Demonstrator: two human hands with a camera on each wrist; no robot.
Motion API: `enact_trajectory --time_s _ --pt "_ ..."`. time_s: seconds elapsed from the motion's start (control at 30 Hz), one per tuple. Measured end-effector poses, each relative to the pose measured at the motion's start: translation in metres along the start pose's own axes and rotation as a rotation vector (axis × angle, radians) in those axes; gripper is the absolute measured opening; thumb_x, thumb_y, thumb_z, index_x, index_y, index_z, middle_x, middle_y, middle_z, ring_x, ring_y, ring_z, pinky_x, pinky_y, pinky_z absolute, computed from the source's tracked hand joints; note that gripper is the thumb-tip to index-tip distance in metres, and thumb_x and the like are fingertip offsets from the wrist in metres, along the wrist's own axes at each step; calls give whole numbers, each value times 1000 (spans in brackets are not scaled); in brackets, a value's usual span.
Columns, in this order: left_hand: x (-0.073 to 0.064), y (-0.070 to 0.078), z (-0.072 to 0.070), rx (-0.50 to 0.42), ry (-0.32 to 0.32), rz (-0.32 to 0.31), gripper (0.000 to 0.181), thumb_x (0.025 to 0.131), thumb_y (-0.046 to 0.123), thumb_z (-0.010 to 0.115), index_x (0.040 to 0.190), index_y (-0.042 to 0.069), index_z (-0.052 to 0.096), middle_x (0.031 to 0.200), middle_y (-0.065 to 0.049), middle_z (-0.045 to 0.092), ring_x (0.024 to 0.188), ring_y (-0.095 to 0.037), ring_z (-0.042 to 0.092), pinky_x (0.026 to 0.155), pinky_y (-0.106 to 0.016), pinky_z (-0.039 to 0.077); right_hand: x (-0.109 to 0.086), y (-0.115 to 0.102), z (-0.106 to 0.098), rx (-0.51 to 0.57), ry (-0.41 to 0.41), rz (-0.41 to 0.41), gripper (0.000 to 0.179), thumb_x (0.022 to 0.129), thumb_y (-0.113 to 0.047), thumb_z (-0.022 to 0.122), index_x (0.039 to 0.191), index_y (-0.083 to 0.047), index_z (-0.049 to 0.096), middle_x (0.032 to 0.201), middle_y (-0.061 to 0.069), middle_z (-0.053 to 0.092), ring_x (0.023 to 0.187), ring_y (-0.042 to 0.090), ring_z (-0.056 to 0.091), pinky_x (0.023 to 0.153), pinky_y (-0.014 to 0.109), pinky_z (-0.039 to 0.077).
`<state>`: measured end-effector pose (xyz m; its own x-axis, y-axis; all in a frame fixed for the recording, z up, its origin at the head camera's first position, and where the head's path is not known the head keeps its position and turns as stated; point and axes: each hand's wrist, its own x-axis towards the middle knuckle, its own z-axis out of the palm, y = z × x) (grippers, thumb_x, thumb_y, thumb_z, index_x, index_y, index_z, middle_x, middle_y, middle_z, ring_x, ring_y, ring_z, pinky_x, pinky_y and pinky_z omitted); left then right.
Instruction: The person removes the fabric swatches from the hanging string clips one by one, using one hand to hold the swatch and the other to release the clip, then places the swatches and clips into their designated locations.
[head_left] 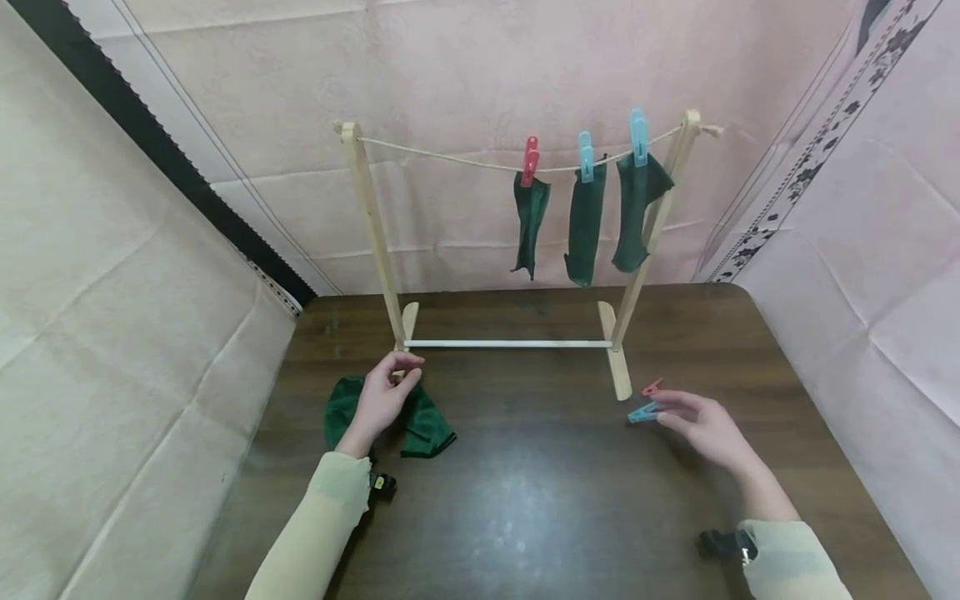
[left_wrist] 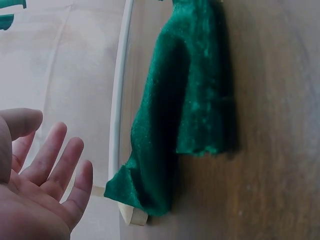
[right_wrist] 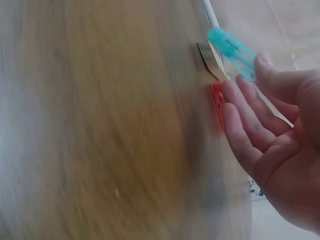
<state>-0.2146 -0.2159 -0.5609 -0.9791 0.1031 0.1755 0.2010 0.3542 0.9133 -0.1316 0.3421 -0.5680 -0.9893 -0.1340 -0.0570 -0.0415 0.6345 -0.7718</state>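
My left hand (head_left: 382, 396) hovers over a dark green velvety cloth (head_left: 429, 425) on the table, by the foot of the wooden post. In the left wrist view its fingers (left_wrist: 62, 160) are spread and bent with nothing between them, apart from the folded cloth (left_wrist: 200, 100). On the right, my right hand (head_left: 701, 425) pinches a light blue clothespin (head_left: 643, 412) between thumb and fingers. A red clothespin (head_left: 652, 387) lies just beyond its fingertips; the right wrist view has this red clothespin (right_wrist: 218, 102) behind the fingers, lower than the blue clothespin (right_wrist: 232, 52).
A wooden drying rack with a white crossbar (head_left: 510, 343) stands at the table's back. From its rope (head_left: 450, 157) hang three dark green, sock-like cloths (head_left: 585, 225) on the right half, held by one red and two blue clothespins (head_left: 638, 137). Pale fabric walls surround the table.
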Motion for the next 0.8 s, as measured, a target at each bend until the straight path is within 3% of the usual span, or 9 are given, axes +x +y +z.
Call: enact_trajectory --time_s 0.13,0.37,0.5,0.8 --pt "1 3 1 -7 -8 -1 16 106 14 70 121 11 71 126 -6 72 117 -24 65 89 -34 52 -4 5 -7 -4 -12 47 45 105 -32 73 141 -7 67 132 15 73 120 38 71 91 30 55" --pt "0 4 3 -7 -19 -4 15 107 15 69 121 12 70 124 -5 73 116 -24 65 91 -36 51 -6 11 -8 -6 16 63 45 103 -29 75 139 -3 67 127 18 74 117 38 72 87 22 54" --pt "0 3 5 -15 -27 -3 15 107 16 68 122 13 70 123 -4 73 116 -23 65 92 -40 50 -6 11 -10 -12 12 72 45 104 -29 75 139 -3 67 126 18 75 116 38 72 87 24 54" --pt "-1 3 6 -30 -28 -21 17 108 20 68 123 12 69 124 -5 73 114 -23 64 92 -43 49 -6 20 -16 -62 -22 98 48 104 -31 75 140 -1 66 120 19 76 115 42 72 95 58 56"
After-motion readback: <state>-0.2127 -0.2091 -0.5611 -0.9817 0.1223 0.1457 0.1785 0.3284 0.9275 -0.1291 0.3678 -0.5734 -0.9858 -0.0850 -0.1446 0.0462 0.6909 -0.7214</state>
